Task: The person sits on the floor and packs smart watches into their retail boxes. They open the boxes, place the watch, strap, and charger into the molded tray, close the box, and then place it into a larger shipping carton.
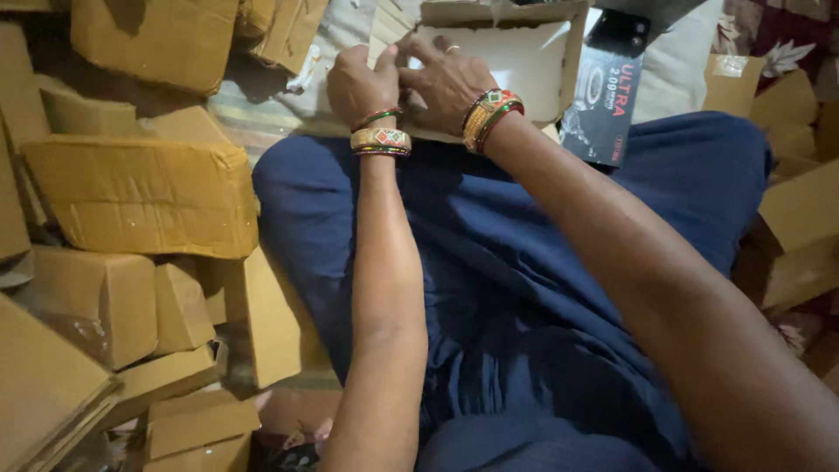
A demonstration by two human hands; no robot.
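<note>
I sit cross-legged in dark blue cloth (524, 262), reaching forward with both arms. My left hand (360, 84) and my right hand (446, 80) meet at the near edge of a pale, unfolded cardboard box (524, 61) lying in front of my knees. The fingers of both hands pinch and press its flap, the right hand partly over the left. Both wrists carry coloured bangles, and a ring sits on a right finger. What lies under the palms is hidden.
Brown cardboard boxes (140, 192) are heaped at my left, several more at the right (800, 227). A black printed packet (605, 96) lies beside the pale box. A patterned cloth (769, 35) covers the floor at the far right.
</note>
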